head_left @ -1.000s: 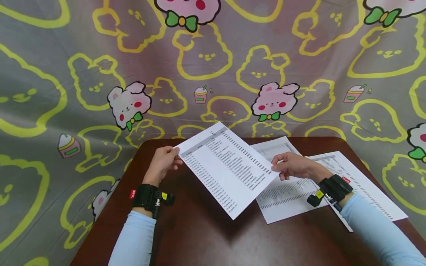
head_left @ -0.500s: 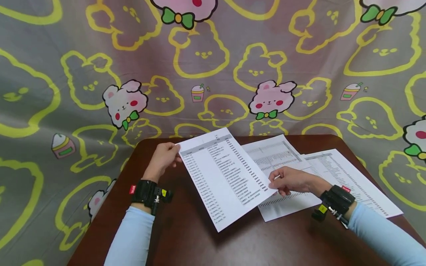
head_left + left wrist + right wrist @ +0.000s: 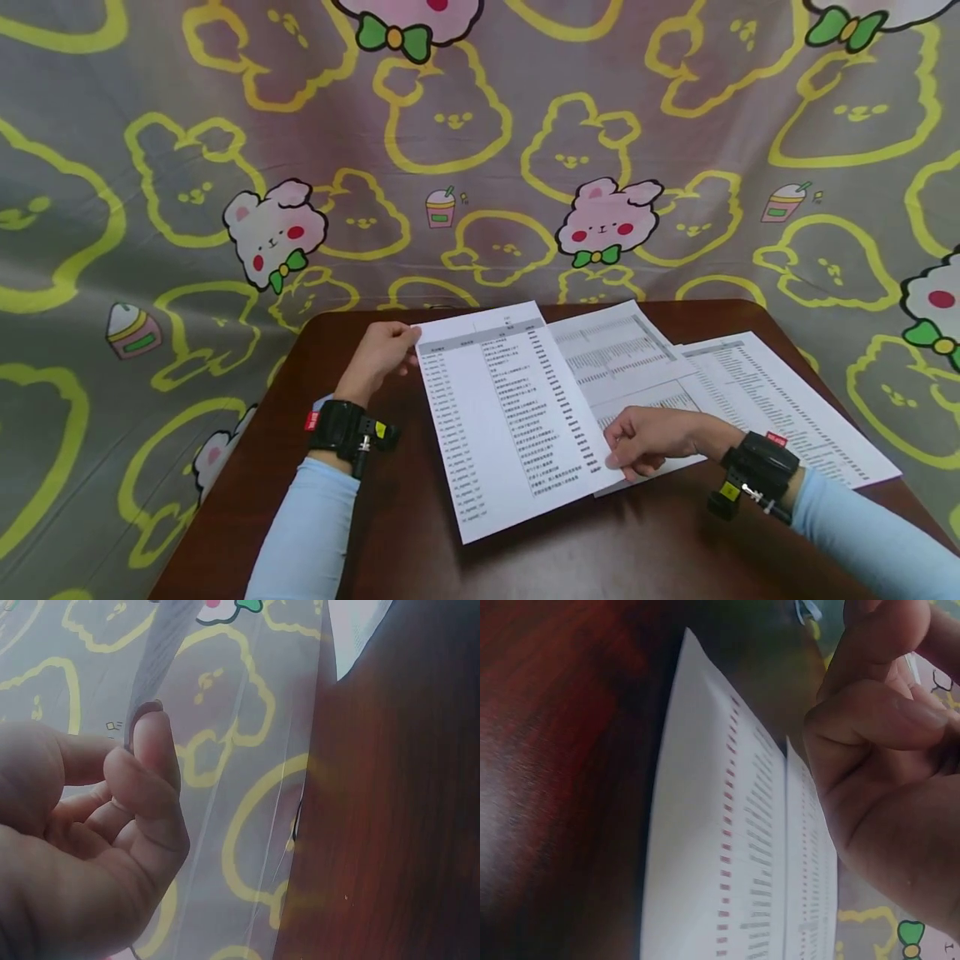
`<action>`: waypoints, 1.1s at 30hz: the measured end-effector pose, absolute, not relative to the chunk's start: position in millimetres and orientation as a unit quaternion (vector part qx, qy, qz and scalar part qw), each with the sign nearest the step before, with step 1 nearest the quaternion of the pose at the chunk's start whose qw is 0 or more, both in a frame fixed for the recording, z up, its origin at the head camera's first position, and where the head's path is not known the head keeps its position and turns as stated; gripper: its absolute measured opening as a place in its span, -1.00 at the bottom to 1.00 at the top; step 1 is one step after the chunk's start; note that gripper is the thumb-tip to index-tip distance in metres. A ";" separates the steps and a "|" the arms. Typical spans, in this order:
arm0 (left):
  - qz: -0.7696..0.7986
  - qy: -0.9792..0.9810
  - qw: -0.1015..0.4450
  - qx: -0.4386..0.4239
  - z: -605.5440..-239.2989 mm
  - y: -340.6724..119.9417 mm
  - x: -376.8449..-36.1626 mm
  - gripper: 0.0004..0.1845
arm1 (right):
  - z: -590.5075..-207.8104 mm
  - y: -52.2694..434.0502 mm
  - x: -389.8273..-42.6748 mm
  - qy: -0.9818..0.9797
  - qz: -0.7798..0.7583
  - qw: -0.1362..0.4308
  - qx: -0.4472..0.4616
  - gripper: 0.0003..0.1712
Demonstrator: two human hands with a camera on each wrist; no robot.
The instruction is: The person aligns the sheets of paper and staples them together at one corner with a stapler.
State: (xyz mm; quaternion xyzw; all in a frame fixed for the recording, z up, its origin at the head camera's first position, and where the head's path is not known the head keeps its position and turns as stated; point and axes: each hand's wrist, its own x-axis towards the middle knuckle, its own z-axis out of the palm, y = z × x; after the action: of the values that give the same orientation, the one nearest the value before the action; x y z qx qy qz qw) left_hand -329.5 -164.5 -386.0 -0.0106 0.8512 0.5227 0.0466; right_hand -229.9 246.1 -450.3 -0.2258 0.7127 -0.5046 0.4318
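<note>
A printed sheet of paper (image 3: 480, 417) with a grey header row and columns of text is held up over the table, facing the head camera. My left hand (image 3: 380, 360) pinches its upper left corner between thumb and fingers; in the left wrist view this hand (image 3: 112, 810) grips the sheet's thin edge (image 3: 161, 660). At the lower right corner, my right hand (image 3: 660, 440) pinches the same sheet. The right wrist view shows the curled fingers of that hand (image 3: 900, 735) close up, with a printed page (image 3: 697, 825) lying beyond them.
Behind the held sheet, a second printed sheet (image 3: 607, 333) lies on the brown table (image 3: 540, 558), partly covered. Another printed sheet (image 3: 787, 408) lies to its right, near the table's right edge. A patterned curtain (image 3: 480, 150) hangs behind the table.
The held sheet has turned from a diagonal slant to nearly upright. My right hand has moved down with its lower right corner, while my left hand keeps its corner almost in place.
</note>
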 end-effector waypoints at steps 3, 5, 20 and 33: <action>0.519 0.854 0.044 -0.006 -387.4 -162.0 -330.1 -0.65 | -452.8 243.2 -225.8 0.706 -0.501 0.445 -0.229 -0.66; 0.512 0.858 0.042 -0.005 -387.5 -159.7 -330.2 -0.65 | -455.1 241.5 -223.2 0.698 -0.500 0.454 -0.239 -0.62; 0.507 0.860 0.048 0.008 -392.2 -140.5 -327.9 -0.68 | -461.8 238.9 -209.3 0.645 -0.486 0.528 -0.262 -0.55; 0.494 0.866 0.069 0.031 -411.6 -118.6 -335.5 -0.70 | -474.9 249.6 -199.7 0.645 -0.468 0.556 -0.236 -0.53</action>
State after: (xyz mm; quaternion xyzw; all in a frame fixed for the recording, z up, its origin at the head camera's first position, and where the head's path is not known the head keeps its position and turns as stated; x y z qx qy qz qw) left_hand -335.5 -118.6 -411.6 0.0310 0.8663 0.4937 0.0690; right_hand -199.7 249.6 -474.9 -0.2361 0.6454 -0.4676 0.5559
